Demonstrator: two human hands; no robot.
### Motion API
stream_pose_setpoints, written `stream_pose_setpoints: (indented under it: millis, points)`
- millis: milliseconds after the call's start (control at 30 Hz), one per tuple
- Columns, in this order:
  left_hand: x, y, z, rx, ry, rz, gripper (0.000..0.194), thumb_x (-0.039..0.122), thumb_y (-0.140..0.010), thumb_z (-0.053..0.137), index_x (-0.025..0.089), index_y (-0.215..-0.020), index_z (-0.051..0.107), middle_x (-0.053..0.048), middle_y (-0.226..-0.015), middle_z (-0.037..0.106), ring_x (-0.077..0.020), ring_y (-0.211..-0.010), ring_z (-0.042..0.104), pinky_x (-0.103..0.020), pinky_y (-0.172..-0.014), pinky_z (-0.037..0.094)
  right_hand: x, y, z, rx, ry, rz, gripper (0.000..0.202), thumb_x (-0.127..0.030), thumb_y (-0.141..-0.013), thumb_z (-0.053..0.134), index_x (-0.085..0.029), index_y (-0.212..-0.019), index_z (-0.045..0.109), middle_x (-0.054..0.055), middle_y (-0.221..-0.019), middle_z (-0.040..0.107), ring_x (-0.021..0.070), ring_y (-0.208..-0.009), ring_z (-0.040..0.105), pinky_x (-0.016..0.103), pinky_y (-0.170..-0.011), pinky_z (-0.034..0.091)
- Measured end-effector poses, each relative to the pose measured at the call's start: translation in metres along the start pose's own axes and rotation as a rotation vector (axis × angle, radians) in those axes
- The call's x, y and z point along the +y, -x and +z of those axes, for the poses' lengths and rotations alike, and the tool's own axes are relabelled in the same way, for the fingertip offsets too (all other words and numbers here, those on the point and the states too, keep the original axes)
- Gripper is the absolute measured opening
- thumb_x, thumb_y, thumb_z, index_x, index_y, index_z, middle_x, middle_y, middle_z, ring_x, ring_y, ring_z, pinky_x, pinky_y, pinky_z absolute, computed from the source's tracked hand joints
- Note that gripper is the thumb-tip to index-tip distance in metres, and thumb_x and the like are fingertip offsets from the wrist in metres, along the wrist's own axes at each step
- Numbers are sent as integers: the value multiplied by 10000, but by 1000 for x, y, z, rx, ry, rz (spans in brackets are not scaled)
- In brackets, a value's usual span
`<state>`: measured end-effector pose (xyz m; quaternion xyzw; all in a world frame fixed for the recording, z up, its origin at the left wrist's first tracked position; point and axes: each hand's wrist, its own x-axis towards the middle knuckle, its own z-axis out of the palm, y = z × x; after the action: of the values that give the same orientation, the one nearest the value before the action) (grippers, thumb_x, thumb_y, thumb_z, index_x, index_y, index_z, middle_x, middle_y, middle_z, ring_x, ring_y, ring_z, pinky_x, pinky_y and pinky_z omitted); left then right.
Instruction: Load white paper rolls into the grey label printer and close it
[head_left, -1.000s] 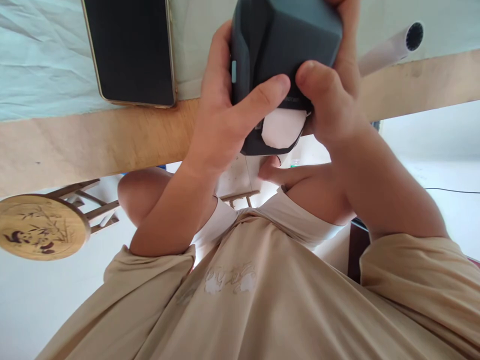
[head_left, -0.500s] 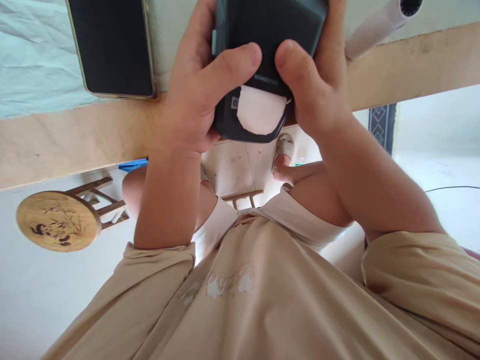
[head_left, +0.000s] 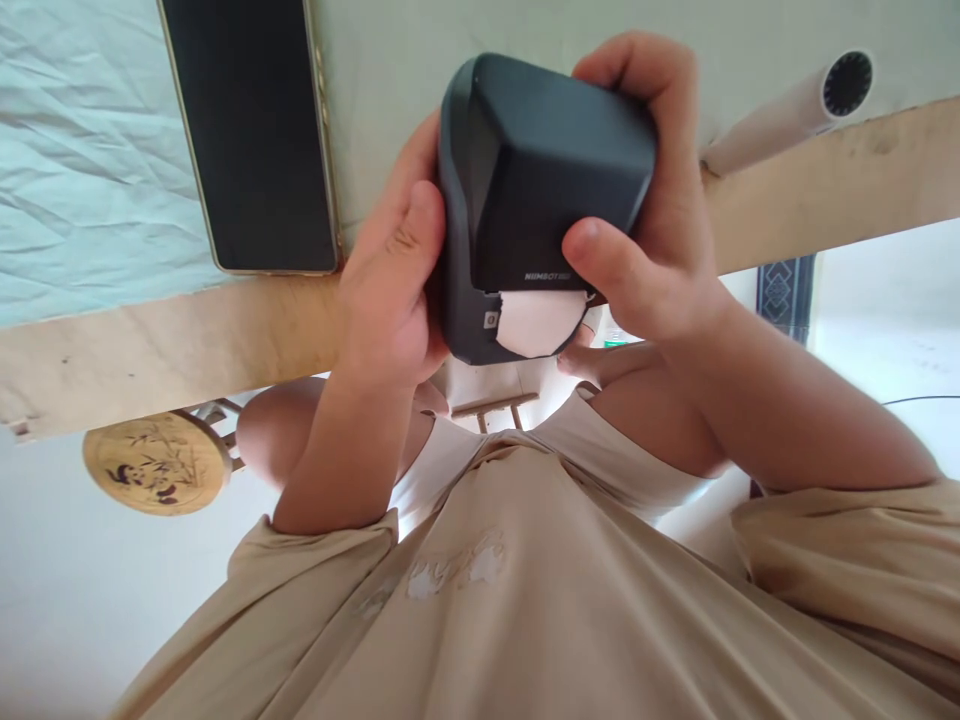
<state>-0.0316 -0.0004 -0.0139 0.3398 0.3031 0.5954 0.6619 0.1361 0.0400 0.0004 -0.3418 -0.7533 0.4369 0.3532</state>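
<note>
Left grip (head_left: 394, 285) and right grip (head_left: 671, 230) were closed around the black label printer (head_left: 559, 170), one at each side. On the left, the thumb pressed along the casing's side; on the right, the fingers wrapped the far corner while the thumb lay on the front, just above and beside the brand lettering.

Largest was the beige shirt (head_left: 525, 590), spread across the bottom of the view. Beyond it stretched the surface (head_left: 420, 60), covered in pale green, with a bare wooden edge (head_left: 180, 330). The label printer was over that edge; whether it touched the surface could not be told.

A dark-screened phone (head_left: 251, 130) lay to its left, near the wooden edge. Below the surface stood a round wooden stool (head_left: 157, 463) decorated with a panda and bamboo. Right of the right grip was a white cylinder (head_left: 776, 125) with a dark round end.

Smaller still, white paper (head_left: 541, 322) stuck out of the printer's slot, beneath the NIIMBOT lettering (head_left: 547, 276). Beside the paper sat a tiny square mark (head_left: 490, 320).
</note>
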Motion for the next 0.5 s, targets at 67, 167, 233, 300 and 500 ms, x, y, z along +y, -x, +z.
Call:
stream_pose_setpoints:
  millis: [67,167,233,300,500]
  points:
    - [-1,0,-2,-11,-23,6,304,392,-873,425,239,-1011,649,-18,-1020,639,-149,-988,605,-250,-931,496,1,1,0,-5,27,-2,581,-515,-778,486,-176,-1221,324,29,-1272,357,38,-1143,456,200,-1042,449]
    - [0,0,-4,-26,-11,8,313,364,-885,416,204,-1038,637,-22,-990,638,-132,-946,588,-244,-893,491,4,5,-2,7,28,-51,639,-520,-770,503,-168,-1262,296,53,-1344,290,58,-1182,448,213,-1068,451]
    - [0,0,-5,-12,7,15,294,303,-897,387,198,-988,645,-19,-934,642,-121,-905,592,-236,-858,487,6,8,-3,-13,0,-101,726,-529,-744,535,-174,-1310,251,58,-1386,232,92,-1274,402,212,-1063,469]
    - [0,0,-6,-7,7,14,253,267,-886,409,210,-916,654,-10,-873,641,-113,-872,599,-223,-835,483,5,12,-4,-52,-16,-121,791,-510,-724,572,-202,-1354,205,44,-1414,192,105,-1330,355,170,-991,500]
    - [3,2,5,120,50,-66,267,377,-878,447,201,-854,647,15,-825,631,-130,-1040,636,-255,-867,534,-11,19,-12,7,304,-123,800,-557,-704,594,-197,-1361,311,44,-1316,343,66,-1189,421,105,-773,491]
